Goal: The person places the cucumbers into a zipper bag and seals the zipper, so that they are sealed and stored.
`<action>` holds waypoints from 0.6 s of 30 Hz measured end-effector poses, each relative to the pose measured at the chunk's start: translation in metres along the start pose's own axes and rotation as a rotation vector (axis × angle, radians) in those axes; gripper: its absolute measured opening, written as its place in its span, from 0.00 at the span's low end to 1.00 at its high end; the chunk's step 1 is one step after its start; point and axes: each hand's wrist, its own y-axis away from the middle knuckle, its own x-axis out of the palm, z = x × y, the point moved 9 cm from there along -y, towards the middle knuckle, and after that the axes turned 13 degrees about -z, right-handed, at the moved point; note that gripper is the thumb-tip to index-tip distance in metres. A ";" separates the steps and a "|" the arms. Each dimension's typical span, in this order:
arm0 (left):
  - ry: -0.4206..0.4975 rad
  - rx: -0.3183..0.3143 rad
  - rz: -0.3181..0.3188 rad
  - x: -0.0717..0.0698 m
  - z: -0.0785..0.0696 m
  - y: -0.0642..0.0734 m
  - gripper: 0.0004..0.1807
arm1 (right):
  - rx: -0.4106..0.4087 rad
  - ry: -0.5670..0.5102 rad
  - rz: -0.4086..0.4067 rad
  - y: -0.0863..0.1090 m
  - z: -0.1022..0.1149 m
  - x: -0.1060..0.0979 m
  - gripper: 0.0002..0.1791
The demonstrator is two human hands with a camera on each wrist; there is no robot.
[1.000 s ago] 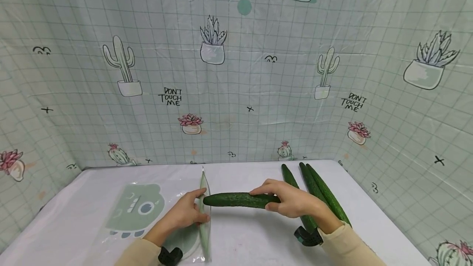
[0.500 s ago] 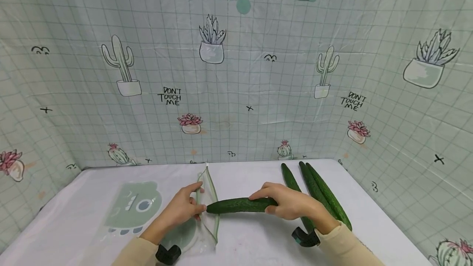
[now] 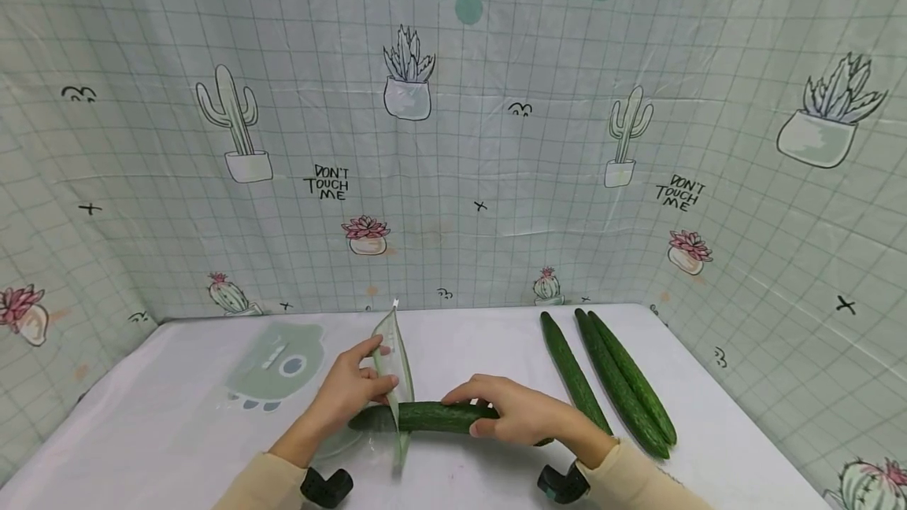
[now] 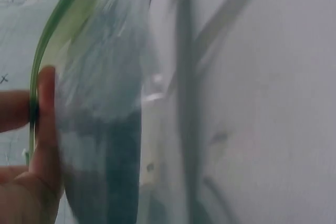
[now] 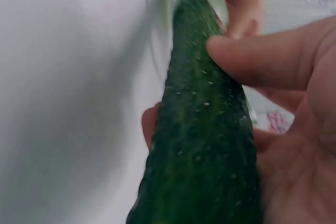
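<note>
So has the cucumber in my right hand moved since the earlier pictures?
Yes: against the three cucumbers lying on the table, the held cucumber has moved left and lower in the head view, its tip now inside the clear bag.

White counter (image 3: 482,345) before me, pale and matte. To my right, lying lengthwise with far ends angled left: a lone cucumber (image 3: 572,368), then, just beside it, a cucumber pair (image 3: 618,384), touching along their sides. To my left, a clear bag (image 3: 272,368), green cartoon print uppermost, its body spread on the surface.
</note>
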 end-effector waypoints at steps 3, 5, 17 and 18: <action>0.046 -0.029 -0.062 0.001 0.000 0.001 0.41 | 0.041 -0.057 -0.016 -0.002 0.001 0.009 0.23; 0.071 -0.034 -0.087 0.002 -0.002 0.002 0.41 | 0.047 -0.074 -0.017 -0.004 0.002 0.015 0.23; -0.001 -0.028 0.013 0.009 0.004 0.003 0.42 | 0.047 0.037 0.062 -0.002 0.000 0.026 0.22; 0.001 -0.026 0.017 0.008 0.004 0.003 0.42 | 0.040 0.058 0.064 -0.002 0.000 0.025 0.22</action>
